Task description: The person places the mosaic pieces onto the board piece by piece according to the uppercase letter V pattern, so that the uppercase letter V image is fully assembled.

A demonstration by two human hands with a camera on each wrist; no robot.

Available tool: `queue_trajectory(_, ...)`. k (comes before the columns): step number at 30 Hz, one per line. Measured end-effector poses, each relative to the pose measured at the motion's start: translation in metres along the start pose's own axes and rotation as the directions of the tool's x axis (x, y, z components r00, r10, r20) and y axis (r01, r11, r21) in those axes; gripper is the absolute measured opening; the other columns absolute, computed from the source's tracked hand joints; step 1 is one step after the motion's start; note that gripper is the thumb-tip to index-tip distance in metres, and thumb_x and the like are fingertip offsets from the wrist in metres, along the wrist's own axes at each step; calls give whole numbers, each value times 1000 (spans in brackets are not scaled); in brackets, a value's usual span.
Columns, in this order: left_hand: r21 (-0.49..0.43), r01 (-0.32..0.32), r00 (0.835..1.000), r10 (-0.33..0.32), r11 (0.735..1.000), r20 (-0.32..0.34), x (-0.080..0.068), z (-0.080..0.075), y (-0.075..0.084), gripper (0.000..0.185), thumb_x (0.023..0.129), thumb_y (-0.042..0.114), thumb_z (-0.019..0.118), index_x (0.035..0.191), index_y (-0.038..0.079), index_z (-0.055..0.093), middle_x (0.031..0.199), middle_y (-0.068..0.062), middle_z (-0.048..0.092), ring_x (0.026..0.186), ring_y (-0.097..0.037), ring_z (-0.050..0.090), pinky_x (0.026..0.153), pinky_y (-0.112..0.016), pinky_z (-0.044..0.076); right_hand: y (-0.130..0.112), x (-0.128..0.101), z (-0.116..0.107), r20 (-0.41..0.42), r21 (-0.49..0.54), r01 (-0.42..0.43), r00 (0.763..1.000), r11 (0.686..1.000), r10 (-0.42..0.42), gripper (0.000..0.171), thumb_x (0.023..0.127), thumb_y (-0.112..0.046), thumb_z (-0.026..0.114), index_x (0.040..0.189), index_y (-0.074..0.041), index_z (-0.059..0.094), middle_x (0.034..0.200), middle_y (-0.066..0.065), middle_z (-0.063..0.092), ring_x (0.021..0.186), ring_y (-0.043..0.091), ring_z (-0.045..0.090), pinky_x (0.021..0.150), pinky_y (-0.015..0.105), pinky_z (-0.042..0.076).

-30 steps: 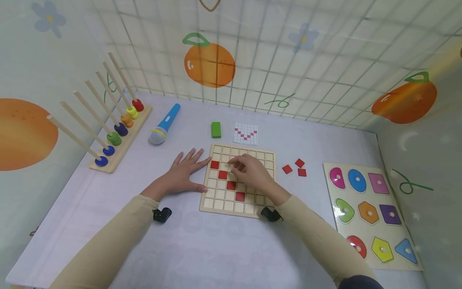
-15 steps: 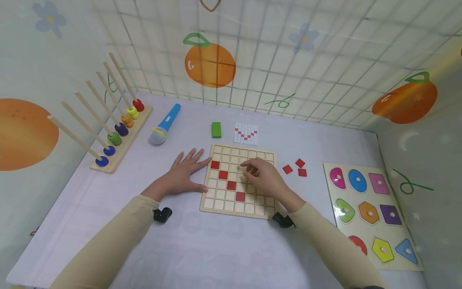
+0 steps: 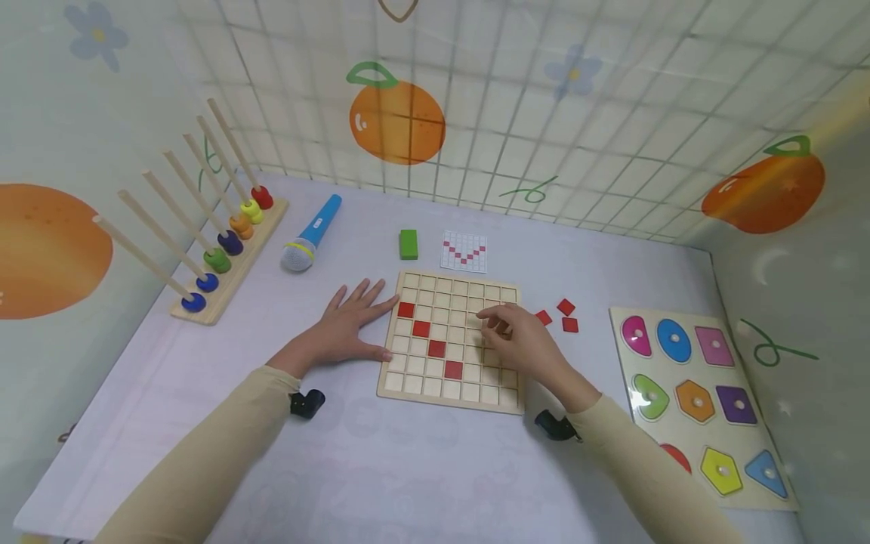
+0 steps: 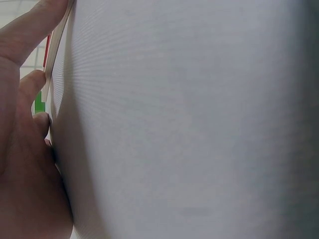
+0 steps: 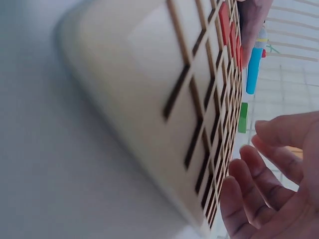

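A wooden grid board (image 3: 415, 384) lies flat, with several red square tiles (image 3: 436, 349) set diagonally in its cells. My left hand (image 3: 343, 329) rests spread on the table at the board's left, thumb and index fingertip touching its edge. Over the board's right part hovers my right hand (image 3: 523, 338), fingers loosely bent; the right wrist view shows nothing between thumb and fingers (image 5: 259, 159). Just beyond it are 3 loose red tiles (image 3: 570, 325), one partly hidden by the hand. A small pattern card (image 3: 464, 251) printed with a red V sits behind the board.
Beside the card is a green block (image 3: 408, 245). A blue toy microphone (image 3: 313, 233) and a wooden peg stacker (image 3: 227, 283) with coloured rings stand at the left. At the right lies a shape puzzle board (image 3: 669, 363). A printed curtain (image 3: 476, 91) encloses the table's back.
My right hand has moved rightward across the board, from near its middle toward the loose tiles, partly covering one. My left hand has kept its place.
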State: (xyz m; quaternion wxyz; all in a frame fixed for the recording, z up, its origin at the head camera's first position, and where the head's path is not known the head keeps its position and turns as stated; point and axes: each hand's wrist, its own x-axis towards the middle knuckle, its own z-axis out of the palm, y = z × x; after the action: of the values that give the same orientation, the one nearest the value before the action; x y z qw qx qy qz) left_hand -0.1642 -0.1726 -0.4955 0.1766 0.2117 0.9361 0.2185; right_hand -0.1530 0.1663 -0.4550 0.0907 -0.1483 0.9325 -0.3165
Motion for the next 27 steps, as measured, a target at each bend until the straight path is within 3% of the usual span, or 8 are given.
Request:
queue_trajectory(10, -5, -3, 1000, 3, 1000, -4, -1, -1, 2, 106, 78, 68, 75, 163, 28, 25, 172, -6, 3, 157, -29, -10, 123, -52, -13, 20, -10, -14, -54, -30, -22, 998, 999, 20, 29, 95, -18, 71, 124, -11, 71, 98, 4, 65, 86, 22, 63, 75, 36, 58)
queue_trajectory(17, -3, -2, 1000, 2, 1000, -8, -1, -2, 4, 106, 78, 66, 77, 163, 27, 26, 172, -6, 3, 157, -30, -9, 123, -53, -13, 38, -13, -25, -99, -40, -56, 994, 998, 51, 29, 96, -14, 68, 125, -7, 70, 103, 9, 66, 90, 25, 66, 79, 42, 59)
queue_trajectory(27, -2, 8, 1000, -8, 1000, -2, -1, -2, 5, 107, 78, 67, 77, 163, 27, 25, 172, -6, 3, 157, -30, -10, 123, -52, -13, 64, -15, -36, -151, -83, -138, 981, 987, 125, 32, 96, -14, 70, 126, -3, 69, 109, 17, 62, 90, 29, 61, 76, 40, 55)
